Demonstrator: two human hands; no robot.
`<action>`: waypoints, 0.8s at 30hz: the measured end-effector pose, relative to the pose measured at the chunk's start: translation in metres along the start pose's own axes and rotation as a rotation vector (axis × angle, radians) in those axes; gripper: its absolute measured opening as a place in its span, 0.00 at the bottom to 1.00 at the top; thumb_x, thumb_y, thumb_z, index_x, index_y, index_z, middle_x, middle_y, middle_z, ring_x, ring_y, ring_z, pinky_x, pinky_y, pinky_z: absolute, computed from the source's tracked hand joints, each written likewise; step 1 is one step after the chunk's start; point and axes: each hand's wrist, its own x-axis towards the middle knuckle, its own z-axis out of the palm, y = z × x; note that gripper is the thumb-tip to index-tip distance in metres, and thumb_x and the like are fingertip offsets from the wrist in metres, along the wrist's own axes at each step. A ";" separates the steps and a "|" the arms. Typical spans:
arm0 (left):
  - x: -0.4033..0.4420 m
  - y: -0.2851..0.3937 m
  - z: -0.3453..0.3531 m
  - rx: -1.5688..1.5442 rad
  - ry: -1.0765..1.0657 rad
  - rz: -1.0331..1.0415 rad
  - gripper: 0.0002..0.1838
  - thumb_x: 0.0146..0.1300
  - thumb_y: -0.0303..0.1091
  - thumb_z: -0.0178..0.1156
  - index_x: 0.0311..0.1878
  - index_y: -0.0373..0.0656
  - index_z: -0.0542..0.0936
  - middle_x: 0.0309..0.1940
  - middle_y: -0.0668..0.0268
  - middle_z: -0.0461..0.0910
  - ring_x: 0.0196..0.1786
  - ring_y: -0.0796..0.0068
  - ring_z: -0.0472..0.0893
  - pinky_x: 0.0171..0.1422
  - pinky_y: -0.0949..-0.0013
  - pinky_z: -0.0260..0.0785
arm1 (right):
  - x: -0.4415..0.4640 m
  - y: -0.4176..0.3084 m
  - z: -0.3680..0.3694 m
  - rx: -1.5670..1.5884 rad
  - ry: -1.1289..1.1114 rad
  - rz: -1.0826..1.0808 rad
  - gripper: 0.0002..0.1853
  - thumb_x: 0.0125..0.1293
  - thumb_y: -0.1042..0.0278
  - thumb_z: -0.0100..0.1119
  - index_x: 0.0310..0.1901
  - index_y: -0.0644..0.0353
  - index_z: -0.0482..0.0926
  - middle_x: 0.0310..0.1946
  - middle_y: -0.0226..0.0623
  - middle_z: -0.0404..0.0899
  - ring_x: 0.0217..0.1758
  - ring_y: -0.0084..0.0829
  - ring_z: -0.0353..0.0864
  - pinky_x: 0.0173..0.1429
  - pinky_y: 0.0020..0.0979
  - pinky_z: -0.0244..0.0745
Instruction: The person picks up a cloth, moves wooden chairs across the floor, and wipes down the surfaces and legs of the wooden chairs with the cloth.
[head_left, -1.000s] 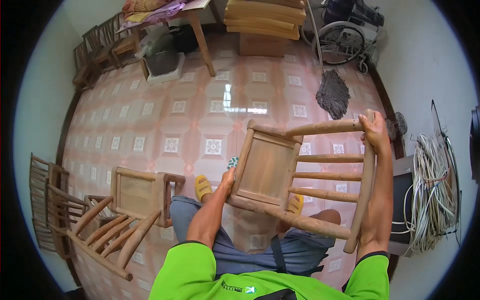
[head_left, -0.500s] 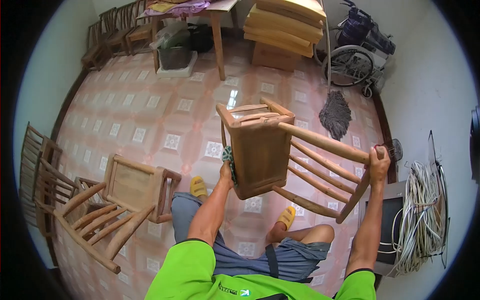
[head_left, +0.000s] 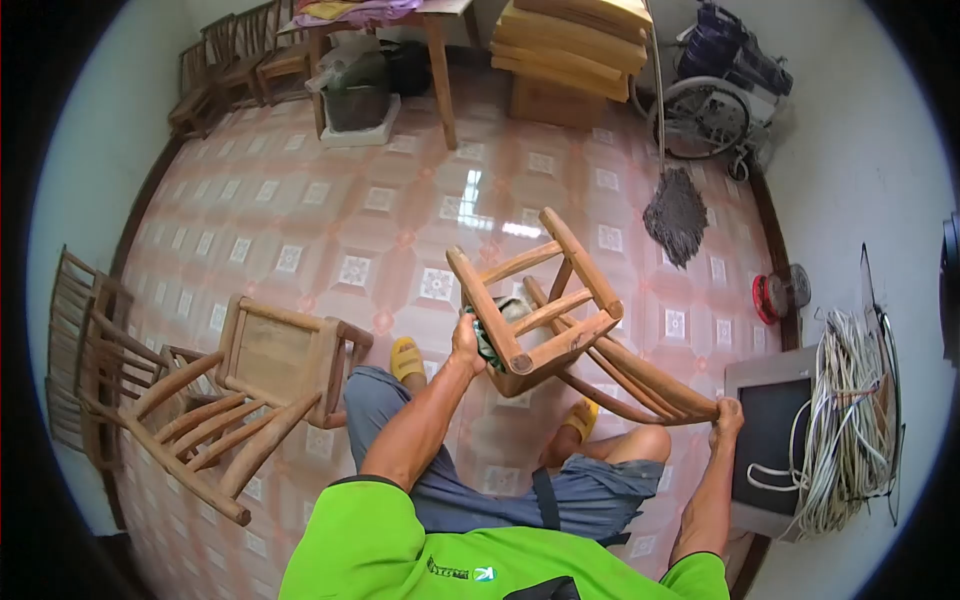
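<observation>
At centre frame, a wooden chair (head_left: 572, 345) hangs tilted.
Left hand (head_left: 467, 345) clasps a patterned cloth (head_left: 488, 345) against its seat (head_left: 540, 374); right hand (head_left: 729, 415) curls round its back (head_left: 650, 385).

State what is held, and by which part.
A brown wooden chair: the right hand grips its backrest's top end; the left hand holds a green-and-white cloth against its seat's side.

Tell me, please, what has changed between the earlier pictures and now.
The held chair has tipped over: its top side faced the camera, and now its legs do. The right hand, on the backrest, has come lower in view. Neither hand let go. The left hand, mop and other chair stayed about as they were.
</observation>
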 end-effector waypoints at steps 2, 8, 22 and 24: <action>-0.001 -0.002 -0.001 0.024 0.002 -0.040 0.21 0.73 0.46 0.45 0.52 0.39 0.79 0.44 0.56 0.84 0.47 0.57 0.85 0.57 0.49 0.80 | -0.022 0.018 -0.013 -0.003 -0.062 0.248 0.10 0.60 0.71 0.65 0.44 0.54 0.80 0.35 0.28 0.77 0.35 0.27 0.76 0.38 0.30 0.72; 0.011 0.004 -0.009 0.048 -0.007 -0.041 0.21 0.73 0.45 0.44 0.52 0.39 0.79 0.45 0.55 0.84 0.47 0.57 0.85 0.56 0.49 0.81 | -0.030 0.038 -0.002 -0.182 -0.088 0.278 0.10 0.60 0.69 0.64 0.44 0.55 0.79 0.31 0.29 0.77 0.28 0.25 0.75 0.26 0.26 0.65; -0.033 0.049 0.028 1.447 0.256 1.047 0.21 0.70 0.42 0.55 0.40 0.27 0.80 0.46 0.37 0.76 0.51 0.34 0.75 0.59 0.40 0.67 | -0.022 -0.022 0.141 -0.837 -0.222 -0.587 0.26 0.64 0.61 0.67 0.58 0.70 0.75 0.57 0.61 0.75 0.63 0.57 0.72 0.68 0.51 0.69; -0.043 0.039 0.027 1.612 0.099 0.949 0.20 0.68 0.39 0.57 0.51 0.29 0.79 0.53 0.36 0.73 0.57 0.32 0.72 0.64 0.40 0.66 | -0.031 -0.031 0.213 -0.718 -0.288 -0.650 0.30 0.66 0.59 0.67 0.62 0.73 0.72 0.58 0.62 0.74 0.65 0.59 0.71 0.70 0.52 0.67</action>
